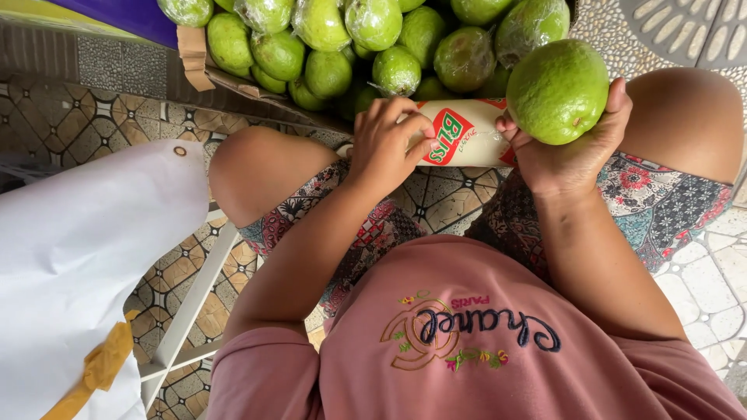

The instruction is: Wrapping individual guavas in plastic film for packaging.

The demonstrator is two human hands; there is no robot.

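My right hand holds a large bare green guava above my right knee, fingers curled around its underside. My left hand grips a roll of clear wrap film in a white, red and green printed sleeve, which lies across between my knees. The right hand's fingertips touch the roll's right end. Just beyond the roll a cardboard box holds several green guavas, most wrapped in clear film.
A large white sheet with yellow tape lies at the left over a white metal frame. The floor is patterned tile. A grey perforated object sits at the top right.
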